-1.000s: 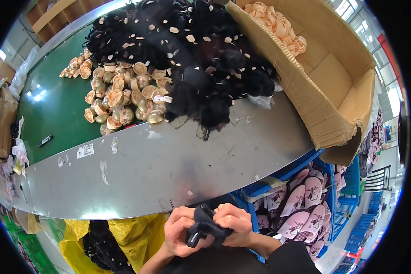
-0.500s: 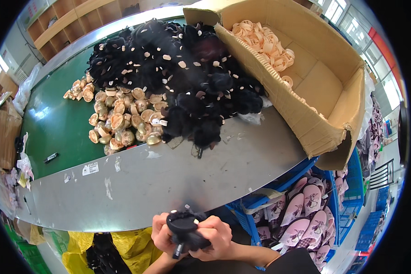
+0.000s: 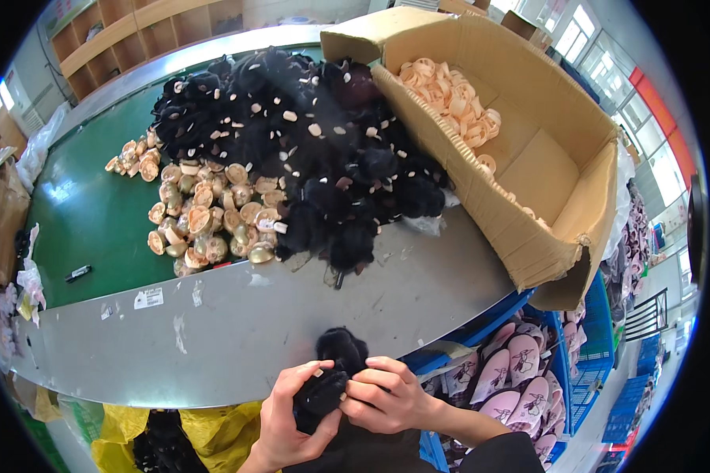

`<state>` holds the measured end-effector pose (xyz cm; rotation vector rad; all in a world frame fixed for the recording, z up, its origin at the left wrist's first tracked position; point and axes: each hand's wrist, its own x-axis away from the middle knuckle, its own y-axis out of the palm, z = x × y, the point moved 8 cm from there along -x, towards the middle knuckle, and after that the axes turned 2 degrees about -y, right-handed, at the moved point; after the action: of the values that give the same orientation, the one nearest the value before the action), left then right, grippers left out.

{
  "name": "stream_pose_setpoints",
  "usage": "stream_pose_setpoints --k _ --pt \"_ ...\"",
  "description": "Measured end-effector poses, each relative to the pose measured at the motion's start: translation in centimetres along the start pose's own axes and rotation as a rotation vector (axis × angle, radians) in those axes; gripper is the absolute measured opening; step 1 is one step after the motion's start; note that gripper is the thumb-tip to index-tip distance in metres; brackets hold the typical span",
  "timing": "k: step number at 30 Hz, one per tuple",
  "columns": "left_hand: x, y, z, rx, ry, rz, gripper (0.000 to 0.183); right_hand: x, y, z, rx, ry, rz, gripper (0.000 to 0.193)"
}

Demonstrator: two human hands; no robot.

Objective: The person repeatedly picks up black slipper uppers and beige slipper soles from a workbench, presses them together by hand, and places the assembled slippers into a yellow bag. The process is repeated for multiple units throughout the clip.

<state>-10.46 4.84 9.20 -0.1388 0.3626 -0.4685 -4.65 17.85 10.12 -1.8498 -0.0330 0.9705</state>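
Both of my hands are at the table's near edge, gripping one black plush piece (image 3: 341, 347) between them. My left hand (image 3: 285, 418) wraps its left side, thumb below and fingers above. With bent fingers, my right hand (image 3: 386, 398) pinches the right side. A small pale patch shows beside the left fingertips. The fuzzy upper part stands out beyond my fingers, toward the table. On the table lies a large heap of similar black plush pieces (image 3: 244, 106) with small pale bits among them. Next to it are many gold-and-peach cup-shaped shells (image 3: 205, 217).
A cardboard box (image 3: 481, 209) with peach-coloured bands (image 3: 450, 102) stands at the right of the metal table (image 3: 237, 347). Blue crates (image 3: 596, 347) hold pink slippers (image 3: 523, 359) below it. A yellow bag (image 3: 221, 437) with black pieces sits lower left. A marker (image 3: 78, 273) lies on the green surface.
The plush piece has been turned in my hands: its flat black round side and dangling dark tab faced up before, and fuzzy fabric shows now. My fingers have shifted their hold.
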Motion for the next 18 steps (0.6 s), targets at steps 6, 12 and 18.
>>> stream_pose_setpoints --k 6,12,18 --pt "0.9 0.3 -3.0 0.195 -0.325 0.172 0.06 -0.5 -2.5 2.0 -0.283 0.107 0.111 0.032" --pt "1.2 -0.3 -6.5 0.266 -0.399 0.338 0.033 -7.6 -9.2 -1.4 -0.381 -0.236 0.363 0.03" --pt "0.9 -0.1 -6.1 0.371 -0.372 0.388 0.029 -8.2 -12.1 -2.2 -0.343 -0.304 0.493 0.038"
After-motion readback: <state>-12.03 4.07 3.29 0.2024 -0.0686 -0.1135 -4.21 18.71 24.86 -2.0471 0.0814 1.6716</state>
